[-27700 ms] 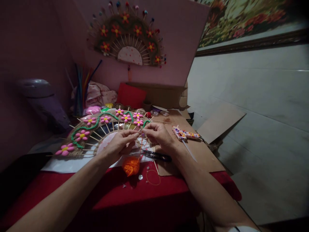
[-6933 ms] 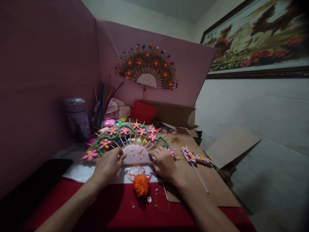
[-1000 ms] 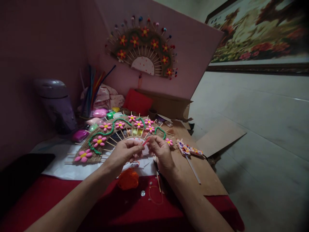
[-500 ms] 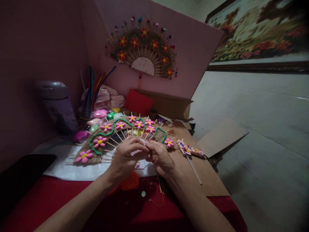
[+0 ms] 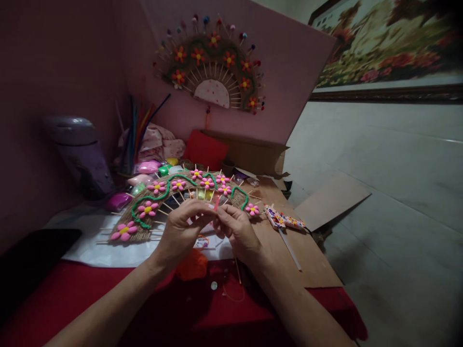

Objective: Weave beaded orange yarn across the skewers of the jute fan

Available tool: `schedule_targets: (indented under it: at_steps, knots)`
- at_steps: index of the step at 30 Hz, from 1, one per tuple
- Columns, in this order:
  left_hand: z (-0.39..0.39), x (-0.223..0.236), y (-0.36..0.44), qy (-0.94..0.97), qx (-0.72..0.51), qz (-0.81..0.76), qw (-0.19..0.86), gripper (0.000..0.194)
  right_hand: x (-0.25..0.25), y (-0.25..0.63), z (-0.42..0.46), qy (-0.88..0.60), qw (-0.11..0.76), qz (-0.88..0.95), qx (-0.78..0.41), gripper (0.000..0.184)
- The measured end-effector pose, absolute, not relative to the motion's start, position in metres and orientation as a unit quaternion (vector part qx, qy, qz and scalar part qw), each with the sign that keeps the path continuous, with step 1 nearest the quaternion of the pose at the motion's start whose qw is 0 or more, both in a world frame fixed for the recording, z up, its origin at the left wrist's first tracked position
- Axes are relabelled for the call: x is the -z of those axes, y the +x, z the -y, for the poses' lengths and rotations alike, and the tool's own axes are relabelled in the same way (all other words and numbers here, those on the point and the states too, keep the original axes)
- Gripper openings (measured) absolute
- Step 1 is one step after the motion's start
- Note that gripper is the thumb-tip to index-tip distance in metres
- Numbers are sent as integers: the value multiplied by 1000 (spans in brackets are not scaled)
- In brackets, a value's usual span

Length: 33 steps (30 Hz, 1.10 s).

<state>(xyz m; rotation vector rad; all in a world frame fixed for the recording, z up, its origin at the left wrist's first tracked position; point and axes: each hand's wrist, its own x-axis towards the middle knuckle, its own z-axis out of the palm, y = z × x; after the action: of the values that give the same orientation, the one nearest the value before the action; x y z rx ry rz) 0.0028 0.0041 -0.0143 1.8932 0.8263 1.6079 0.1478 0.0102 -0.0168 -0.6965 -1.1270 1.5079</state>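
Note:
My left hand (image 5: 186, 221) and my right hand (image 5: 238, 231) meet fingertip to fingertip above the near side of the half-ring fan (image 5: 142, 234). Both are closed in a pinch. A small pinkish-red piece (image 5: 217, 202) shows between the fingers; it is too small and covered to name. The fan has a twine-wrapped band on thin wooden sticks, a wavy green cord and pink flowers with yellow centres. Below my left hand lies a crumpled orange lump (image 5: 191, 265). A thin stick (image 5: 238, 270) is under my right hand.
Cardboard (image 5: 307, 270) lies right, bearing a flower-patterned item (image 5: 277, 217) and a grey strip (image 5: 289, 248). A purple bottle (image 5: 85, 159) stands left, with colourful packets (image 5: 148, 167) behind the fan. A small pale disc (image 5: 214, 285) sits on the red cloth (image 5: 173, 313). Another fan (image 5: 213, 94) hangs behind.
My fingertips have shifted slightly, and a pinkish-red piece now shows above them. More of the small items under my hands is visible. The view has moved a little.

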Motion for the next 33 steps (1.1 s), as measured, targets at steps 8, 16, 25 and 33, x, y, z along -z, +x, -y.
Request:
schedule_targets:
  at_steps: [8, 16, 25, 33]
  knots:
    - [-2, 13, 3, 713, -588, -295, 244, 15, 14, 151, -8, -265, 494, 475, -679, 18]
    - [0, 10, 4, 730, -583, -270, 233, 14, 11, 151, -8, -260, 481, 472, -691, 14]
    - [1, 6, 4, 730, -584, -296, 198, 8, 10, 154, -8, -264, 489, 463, -691, 10]
    - [2, 6, 4, 738, -581, -297, 171, 12, 9, 152, -8, -293, 506, 434, -686, 14]
